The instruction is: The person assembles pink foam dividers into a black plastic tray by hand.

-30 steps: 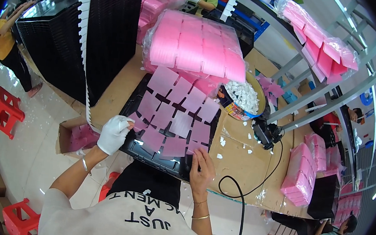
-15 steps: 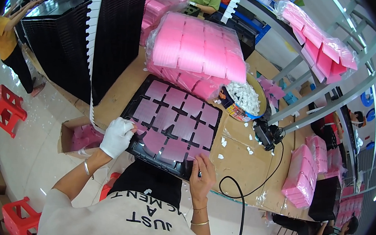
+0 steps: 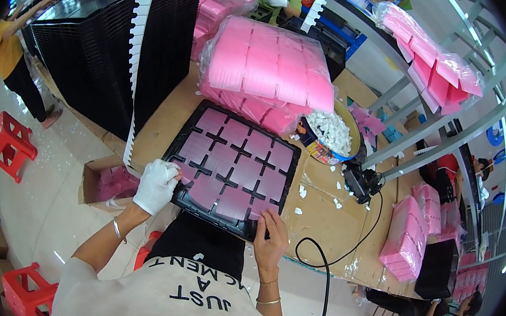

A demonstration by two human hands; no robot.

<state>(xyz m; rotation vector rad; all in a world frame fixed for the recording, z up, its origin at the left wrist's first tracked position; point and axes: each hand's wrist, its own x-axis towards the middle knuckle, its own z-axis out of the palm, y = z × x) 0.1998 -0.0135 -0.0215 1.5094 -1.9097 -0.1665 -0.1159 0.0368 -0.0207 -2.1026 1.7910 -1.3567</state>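
A thin pink sheet (image 3: 241, 164), cut into joined panels, lies over a black plastic tray (image 3: 211, 213) at the table's front edge. Black cross-shaped dividers of the tray show through the sheet's slots. My left hand (image 3: 157, 186), in a white glove, is closed at the sheet's near left corner, with the fingertips pinched on its edge. My bare right hand (image 3: 271, 239) pinches the near right corner beside the tray's rim. Part of its grip is hidden behind the fingers.
Bagged pink sheets (image 3: 268, 62) are stacked behind the tray. Left stands a tall stack of black trays (image 3: 99, 52), with a white toothed strip (image 3: 134, 73) before it. A tub of white scraps (image 3: 330, 138), a black device (image 3: 357, 183) and its cable are right. A box (image 3: 95, 182) sits lower left.
The pink sheet now lies flatter, and more of the dividers show through its slots. My hands stay at its near corners. A co-worker's white-gloved hand has come into view at the back.
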